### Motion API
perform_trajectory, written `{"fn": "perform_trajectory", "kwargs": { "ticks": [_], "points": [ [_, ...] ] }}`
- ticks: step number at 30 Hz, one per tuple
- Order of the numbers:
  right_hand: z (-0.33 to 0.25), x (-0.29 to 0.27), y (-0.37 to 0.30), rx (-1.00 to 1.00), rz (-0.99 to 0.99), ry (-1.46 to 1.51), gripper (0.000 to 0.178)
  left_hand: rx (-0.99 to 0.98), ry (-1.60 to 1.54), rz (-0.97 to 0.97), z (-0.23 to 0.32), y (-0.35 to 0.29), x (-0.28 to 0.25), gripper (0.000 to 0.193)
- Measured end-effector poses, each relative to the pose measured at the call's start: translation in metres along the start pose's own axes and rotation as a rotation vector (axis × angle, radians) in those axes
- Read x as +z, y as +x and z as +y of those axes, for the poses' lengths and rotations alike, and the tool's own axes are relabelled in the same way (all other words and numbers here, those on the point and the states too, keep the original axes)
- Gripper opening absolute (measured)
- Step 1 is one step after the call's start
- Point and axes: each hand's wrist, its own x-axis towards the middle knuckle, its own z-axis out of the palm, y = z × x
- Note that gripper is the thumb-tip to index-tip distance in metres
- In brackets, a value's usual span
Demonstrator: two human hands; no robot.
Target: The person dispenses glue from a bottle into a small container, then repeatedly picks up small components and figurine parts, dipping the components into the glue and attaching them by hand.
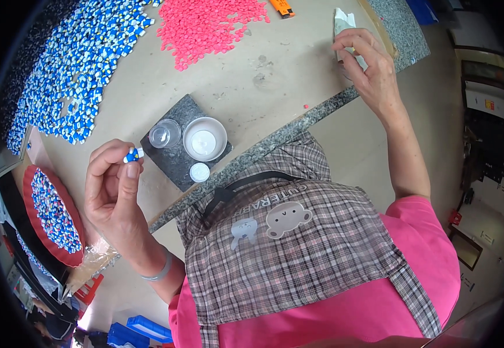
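My left hand [113, 185] is closed in a pinch on a small blue-and-white figure piece [131, 155] with a bit of yellow, held up left of a dark stone slab [179, 161]. On the slab stand a clear round cup [160, 134], a white bowl [220, 138] with white contents, and a small white round cap or dish [200, 172]. Far to the right, my right hand [374, 72] curls its fingers beside a folded white-and-green cloth or paper [342, 23] near the table edge. What lies between its fingertips is too small to make out.
A large spread of blue-and-white pieces [84, 69] covers the table's far left. Next to it lie many small pink pieces [202, 29] and an orange-and-black tool [282, 8]. A red fluted tray [76, 232] of pieces is at left. The stone table edge [298, 124] runs diagonally before me.
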Motion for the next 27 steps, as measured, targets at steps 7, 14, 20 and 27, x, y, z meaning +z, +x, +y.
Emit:
{"fn": "perform_trajectory", "kwargs": {
  "ticks": [7, 14, 20, 27],
  "points": [
    [0.040, 0.017, -0.020, 0.183, 0.002, -0.103, 0.029, -0.015, 0.027, -0.059, 0.000, -0.008, -0.008, 0.019],
    [0.041, 0.012, -0.015, 0.263, 0.020, 0.096, 0.020, -0.007, 0.002, -0.025, 0.001, -0.005, 0.001, 0.016],
    [-0.084, 0.012, -0.008, -0.005, -0.105, 0.436, 0.019, 0.008, -0.039, -0.035, 0.002, -0.008, -0.004, 0.017],
    [-0.095, 0.080, -0.026, -0.199, -0.192, 0.273, 0.016, -0.001, -0.038, -0.022, 0.004, -0.010, -0.008, 0.018]
  ]
}}
